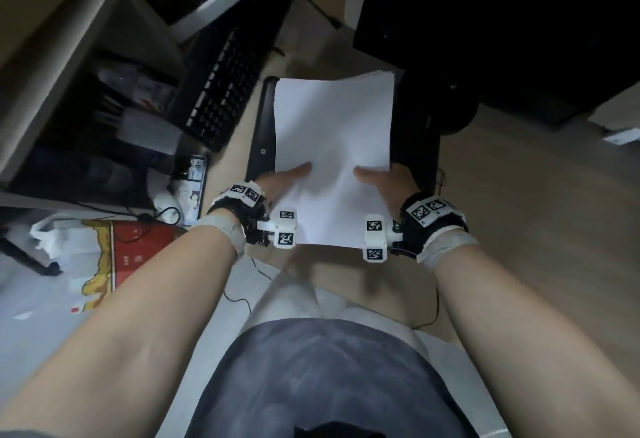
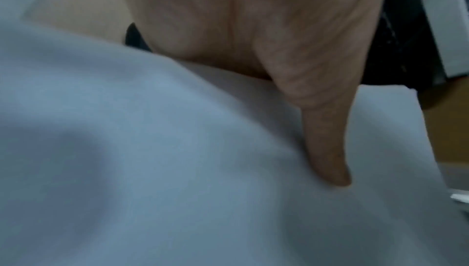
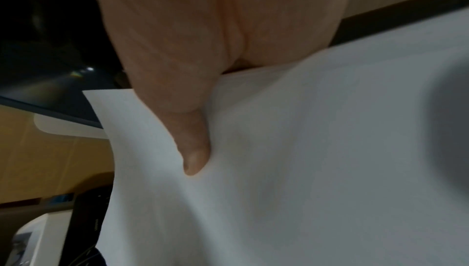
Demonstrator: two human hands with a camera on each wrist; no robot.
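Pinching the paper stack (image 1: pixel 332 132), left hand (image 1: pixel 278 184) and right hand (image 1: pixel 389 184), thumbs atop.

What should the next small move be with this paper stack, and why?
Probably lower the paper stack flat onto the black folder: the left hand and right hand pinch its near edge, thumbs on top, directly over the folder.

Both hands hold a stack of white paper (image 1: pixel 334 125) by its near edge, left hand (image 1: pixel 277 183) and right hand (image 1: pixel 384 183) each with the thumb lying on top; the other fingers are hidden beneath. The stack sits over an open black folder (image 1: pixel 261 125) on pale wood. Black keyboard (image 1: pixel 225 87) left of the folder, red box (image 1: pixel 138 250) near the left forearm.
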